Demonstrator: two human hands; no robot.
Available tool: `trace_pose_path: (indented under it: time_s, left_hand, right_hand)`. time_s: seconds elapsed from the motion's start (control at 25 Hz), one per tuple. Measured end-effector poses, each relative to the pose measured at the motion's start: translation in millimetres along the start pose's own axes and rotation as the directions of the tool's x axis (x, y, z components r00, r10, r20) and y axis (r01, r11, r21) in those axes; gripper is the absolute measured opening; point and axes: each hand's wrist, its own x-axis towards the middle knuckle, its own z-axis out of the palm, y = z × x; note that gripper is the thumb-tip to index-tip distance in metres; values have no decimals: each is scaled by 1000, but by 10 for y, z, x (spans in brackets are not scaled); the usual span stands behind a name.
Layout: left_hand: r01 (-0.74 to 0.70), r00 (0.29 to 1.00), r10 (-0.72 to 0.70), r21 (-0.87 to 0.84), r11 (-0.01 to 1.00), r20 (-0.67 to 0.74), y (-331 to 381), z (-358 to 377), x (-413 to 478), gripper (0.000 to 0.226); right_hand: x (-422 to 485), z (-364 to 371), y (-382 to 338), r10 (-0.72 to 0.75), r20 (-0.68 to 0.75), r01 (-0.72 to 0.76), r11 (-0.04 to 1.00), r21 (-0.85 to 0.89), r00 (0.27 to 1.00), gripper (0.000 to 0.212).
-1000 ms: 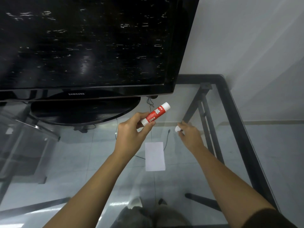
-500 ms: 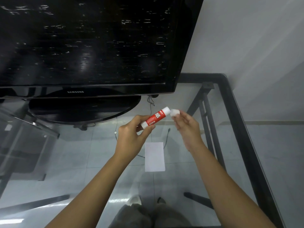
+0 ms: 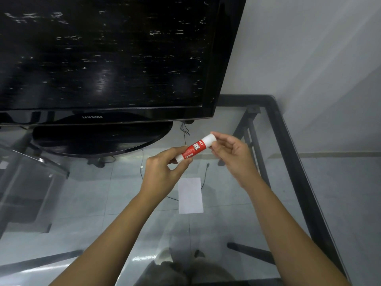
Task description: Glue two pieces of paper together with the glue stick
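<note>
Glass table [image 3: 288,141]: glue stick [image 3: 194,148] btwn both grips.

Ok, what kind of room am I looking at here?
Probably a home living room, not a workshop. A large flat-screen TV stands on a glass-topped table with a black frame, set against a plain wall, and a tiled floor shows through the glass.

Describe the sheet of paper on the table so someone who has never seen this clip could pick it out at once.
Start at the big black television standing on the glass table. Below its round base, both hands hold a red and white glue stick above the glass. Just beneath them lies the paper: a small white upright rectangle, flat on the glass, the only opaque white patch there.
</note>
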Motion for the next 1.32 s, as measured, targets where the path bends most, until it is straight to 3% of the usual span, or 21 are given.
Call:
trace_pose_path:
  time_s: [0.32,0.48,0.56,0.64,0.72,0.84,0.96,1.32]
  left_hand:
    - [-71,991,80,81,994,-109,43,67,-8,36]
    - [-100,986,103,30,995,-133,-80,208,-13,32]
    - [-83,996,85,38,996,-32,-222,328,-46,37]
    - [-36,986,14,129,991,169,-448,454,-94,51]
    - [6,956,-84,268,963,281,-728,528,-157,58]
    - [80,929,-239,479,874,282,-1098,544,-269,59]
    - [73,892,-319,594,801,321,-1305,559,-364,61]
    - [78,871,-378,671,738,315,-1445,680,-466,63]
  right_hand:
    - [18,98,34,-17,-14,17,999,49,1000,27]
    - [95,130,144,215,131,-242,938,248,968,39]
    - [141,136,269,278,169,-306,937,169,945,26]
    - [196,113,400,272,66,-275,960,51,960,10]
    - [243,45,521,202,-54,-208,967,-150,978,9]
    - [259,-73,718,114,-96,-138,942,-304,989,21]
    - [222,-138,901,95,-65,-112,921,-374,993,19]
    - [189,-158,1082,98,-44,-107,875,-472,994,29]
